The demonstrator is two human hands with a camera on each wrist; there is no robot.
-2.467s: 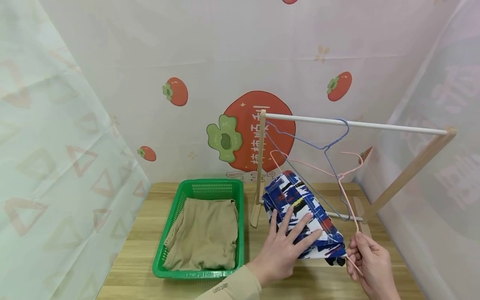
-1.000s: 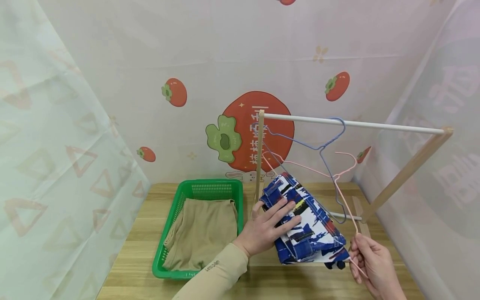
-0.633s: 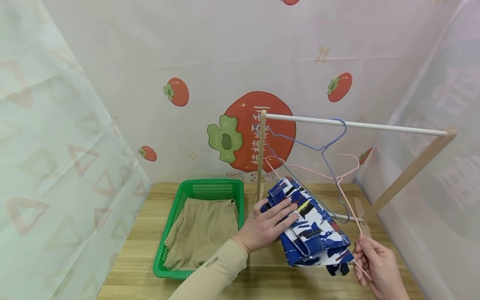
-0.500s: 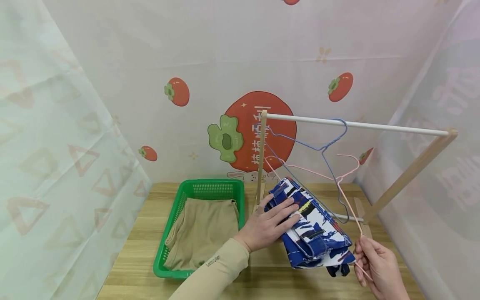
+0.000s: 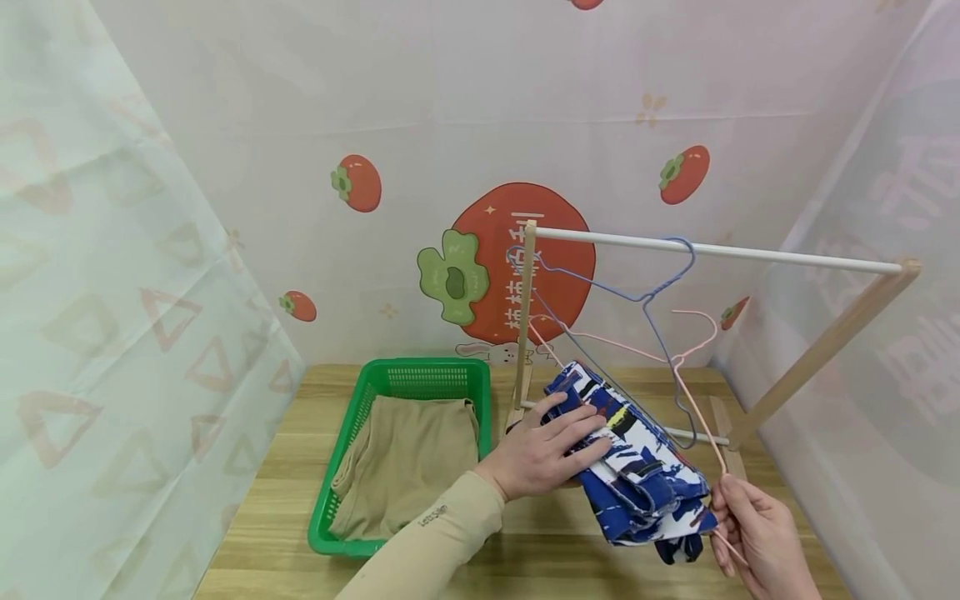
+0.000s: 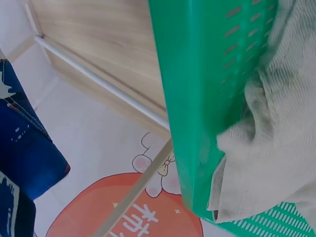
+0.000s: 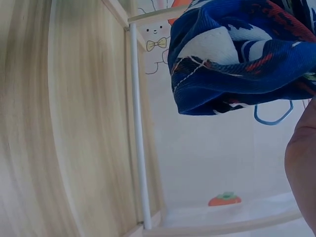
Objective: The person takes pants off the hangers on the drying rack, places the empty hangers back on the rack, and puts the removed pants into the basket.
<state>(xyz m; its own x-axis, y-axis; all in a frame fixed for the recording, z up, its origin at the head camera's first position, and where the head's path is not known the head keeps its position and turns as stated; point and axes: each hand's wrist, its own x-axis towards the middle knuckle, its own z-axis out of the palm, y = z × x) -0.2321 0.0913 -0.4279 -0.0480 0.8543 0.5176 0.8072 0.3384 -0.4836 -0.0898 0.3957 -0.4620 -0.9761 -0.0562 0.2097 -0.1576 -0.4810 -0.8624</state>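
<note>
Blue, white and red printed pants (image 5: 637, 433) hang folded over a pink hanger (image 5: 677, 362), tilted down to the right. My left hand (image 5: 534, 460) lies on the pants' left side, fingers fairly straight across the cloth, its thumb hidden. The fingers of my right hand (image 5: 761, 527) pinch the hanger's lower right corner. Cloth bunches near that corner. The right wrist view has the pants (image 7: 237, 64) in gathered folds beside part of my right hand (image 7: 301, 163). Only part of the pants (image 6: 29, 153) enters the left wrist view, without the left hand.
Behind the pants stands a rack with a white rail (image 5: 787, 258) and wooden posts (image 5: 832, 350). A blue hanger (image 5: 648, 297) hooks over the rail. On the wooden table (image 5: 262, 517), a green basket (image 5: 324, 542) holds a folded beige garment (image 5: 408, 467).
The left hand's fingers, spread wide earlier, now lie closer together near the pants' left edge. The pants have shifted slightly down and right, bunching more at the lower right. The right hand keeps its pinch.
</note>
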